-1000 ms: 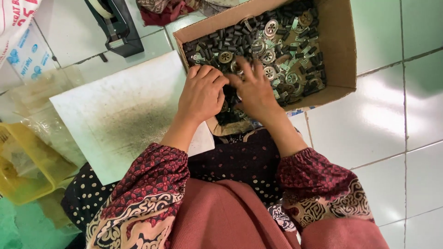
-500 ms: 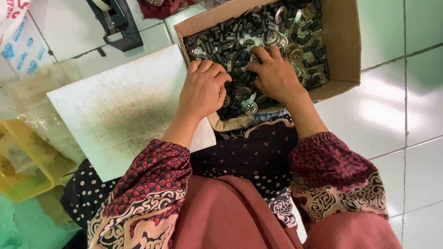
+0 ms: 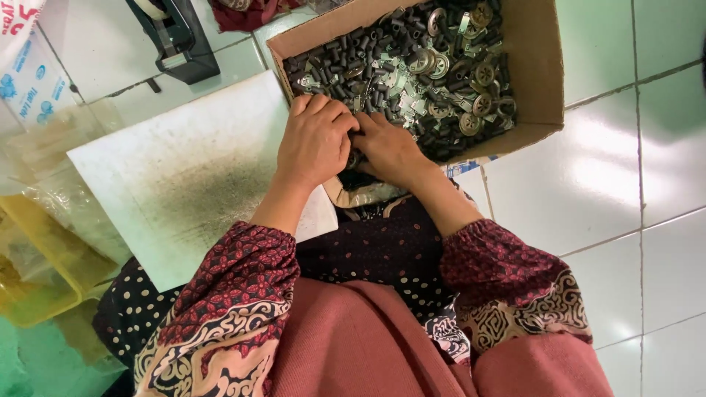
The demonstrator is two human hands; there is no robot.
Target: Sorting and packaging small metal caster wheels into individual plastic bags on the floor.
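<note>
Nearest the camera are the person's lap in rust-red cloth and two patterned sleeves, dark red with cream scrollwork at the cuffs. From them the left hand (image 3: 315, 143) and the right hand (image 3: 387, 149) meet knuckle to knuckle at the near edge of the cardboard box (image 3: 531, 70), fingers curled in tight over something small between them. What they grip is hidden by the fingers; both hands look closed, but I cannot tell on what.

Beside the left hand, on the tiled floor (image 3: 588, 191), lies a white board (image 3: 184, 176), flat and stiff, its face dusted with dark grime towards the middle. Crumpled clear plastic bags (image 3: 51, 158) and a yellow tray (image 3: 37, 272) sit at its left edge.

The box holds a loose heap of small parts (image 3: 412, 70): short black cylinders, matt and rubbery-looking, mixed with round metal discs (image 3: 440, 65) and bright thin clips. These should be hard and light singly, heavy only in bulk; the metal likely slick and a little sharp-edged, so a fingertip pinch across a disc's rim or a cylinder's sides seems the sure hold. They will spill and roll easily.

Beyond the board's far corner stands a dark tape dispenser (image 3: 173, 37).
</note>
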